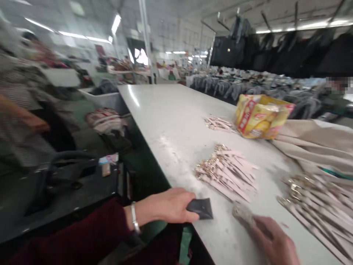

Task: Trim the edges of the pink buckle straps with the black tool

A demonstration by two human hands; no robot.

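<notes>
Tabletop [165, 114] extends ahead of left hand [175, 205] gripping black object [202, 208]; right hand [273, 239] pinches blurred item [242, 213]; dark goods [242, 53] hang beyond.

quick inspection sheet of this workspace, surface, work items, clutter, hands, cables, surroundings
Surface: pale table, with dark smudges
Work items: three piles of pale straps with metal fittings: near pile, far pile, right-hand pile
Clutter: open yellow box beside the far pile; beige cloth behind the right-hand pile
Left hand: grips a small dark flat piece at the table edge
Right hand: at a pale, blurred piece; grip unclear
Cables: nothing seen
Surroundings: black items hanging at upper right; another person's arm at left, blurred
</notes>
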